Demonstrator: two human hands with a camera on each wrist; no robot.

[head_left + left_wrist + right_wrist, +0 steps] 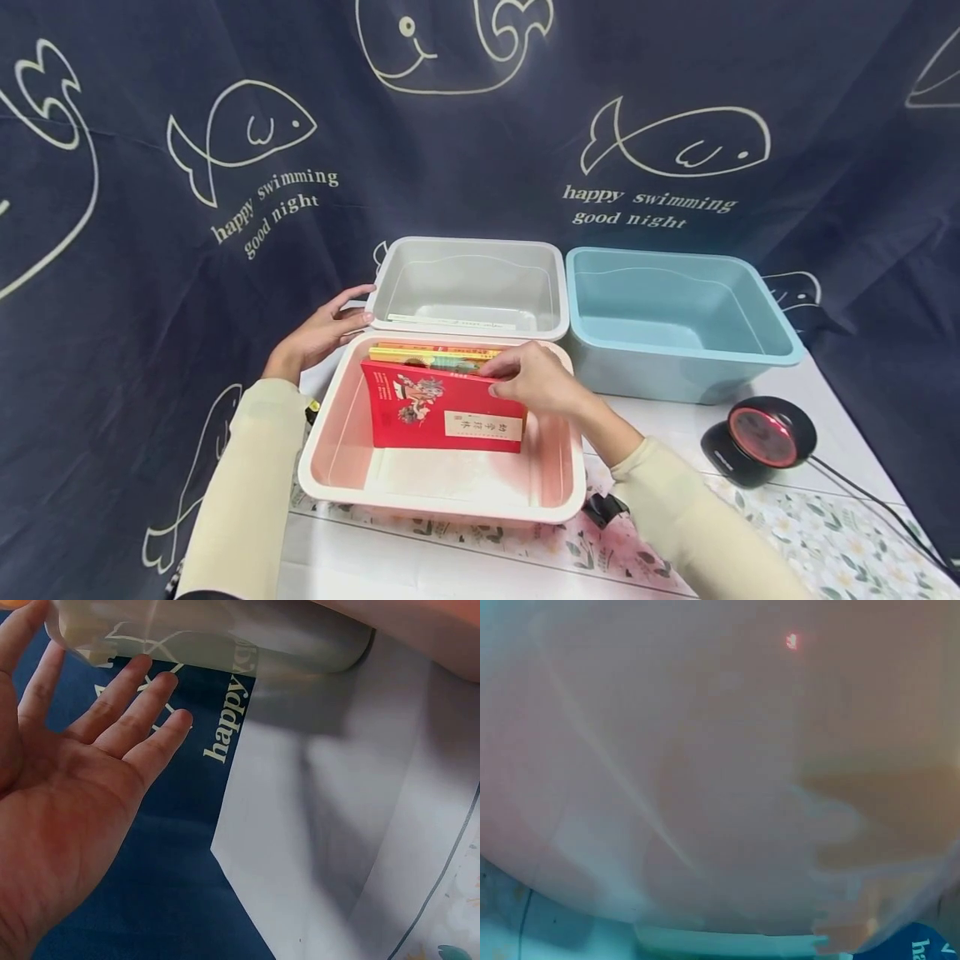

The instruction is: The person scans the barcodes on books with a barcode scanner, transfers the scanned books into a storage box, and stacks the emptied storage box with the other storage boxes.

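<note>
A red book [420,410] with a drawn figure and a white label stands upright in the pink bin [442,509]. Yellow-edged books [405,356] stand close behind it. My right hand [546,382] pinches the top right corner of the red book, thumb on its front cover and fingers over its top edge. On the left, my left hand [318,337] has its fingers spread, with the fingertips at the left rim of the grey bin [468,279]. The left wrist view shows its palm turned to the camera. The bin's pink wall [705,750] fills most of the right wrist view, blurred.
Inside the grey bin, a thin pale book edge [450,322] lies along the near wall. A blue bin [682,321] stands to the right. Farther forward on the right is a black round device [772,442] with a red glow and a cable. Dark printed cloth [465,167] hangs behind.
</note>
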